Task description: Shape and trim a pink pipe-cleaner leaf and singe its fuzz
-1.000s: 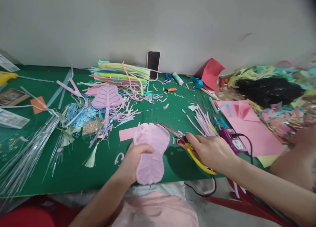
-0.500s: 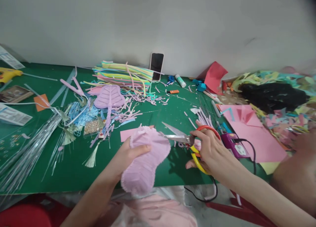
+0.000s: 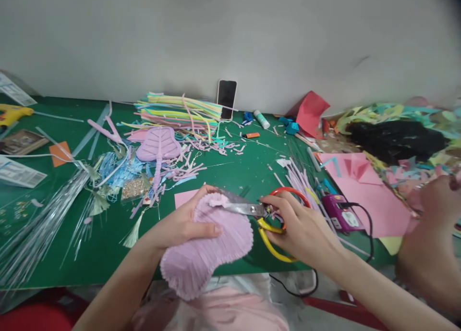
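Observation:
My left hand (image 3: pixel 196 223) is closed on a lilac ribbed fan-shaped piece (image 3: pixel 212 247) with a fringed edge, thumb on top. It is tilted over the table's front edge. My right hand (image 3: pixel 293 218) grips scissors (image 3: pixel 248 209) with red and yellow handles. One blade lies across the upper part of the lilac piece; the other seems to be behind or beyond its edge. Beneath the left hand a pink paper card (image 3: pixel 182 198) lies on the green table. A finished-looking lilac ribbed fan (image 3: pixel 159 146) with a twisted handle rests further back.
Colourful pipe cleaners (image 3: pixel 180 111) and a phone (image 3: pixel 227 99) are by the wall. Tassels (image 3: pixel 135 227) and silver strands (image 3: pixel 46 218) lie left, near a yellow glue gun (image 3: pixel 14 114). A purple device (image 3: pixel 340 212) with a black cable is right. Another person's arm (image 3: pixel 432 239) is at far right.
The scissors have moved left, onto the lilac piece's upper part. The lilac piece has turned, its lower end swinging left. The other person's hand at right has shifted.

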### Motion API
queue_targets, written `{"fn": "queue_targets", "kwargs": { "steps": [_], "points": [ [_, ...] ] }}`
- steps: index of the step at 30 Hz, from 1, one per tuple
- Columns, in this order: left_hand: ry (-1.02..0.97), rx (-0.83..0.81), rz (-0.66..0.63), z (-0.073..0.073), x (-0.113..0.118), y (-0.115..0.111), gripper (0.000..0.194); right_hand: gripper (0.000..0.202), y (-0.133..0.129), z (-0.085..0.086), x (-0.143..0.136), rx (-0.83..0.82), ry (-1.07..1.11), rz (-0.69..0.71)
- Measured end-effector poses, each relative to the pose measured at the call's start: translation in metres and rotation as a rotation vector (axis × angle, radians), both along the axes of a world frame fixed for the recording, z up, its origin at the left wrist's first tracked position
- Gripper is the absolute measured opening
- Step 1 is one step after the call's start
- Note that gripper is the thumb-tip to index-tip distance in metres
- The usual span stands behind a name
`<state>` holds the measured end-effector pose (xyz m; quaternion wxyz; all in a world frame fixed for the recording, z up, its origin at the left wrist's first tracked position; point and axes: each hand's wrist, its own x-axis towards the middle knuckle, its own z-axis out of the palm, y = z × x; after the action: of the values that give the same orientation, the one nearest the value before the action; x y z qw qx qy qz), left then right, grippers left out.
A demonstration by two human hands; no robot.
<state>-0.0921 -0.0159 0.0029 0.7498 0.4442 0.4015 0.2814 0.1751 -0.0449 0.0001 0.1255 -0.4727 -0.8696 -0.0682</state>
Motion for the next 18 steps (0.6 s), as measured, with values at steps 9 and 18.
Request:
{"fn": "queue_targets", "kwargs": {
  "steps": [9,18],
  "points": [
    [-0.025,-0.055,0.022,0.000,0.001,-0.002,0.048,0.025,0.001,0.001,-0.006,0.201,-0.066,0.073],
    [0.160,-0.039,0.046,-0.016,-0.006,0.002,0.090,0.028,0.000,0.003,-0.001,0.297,-0.217,0.121]
  ]
}}
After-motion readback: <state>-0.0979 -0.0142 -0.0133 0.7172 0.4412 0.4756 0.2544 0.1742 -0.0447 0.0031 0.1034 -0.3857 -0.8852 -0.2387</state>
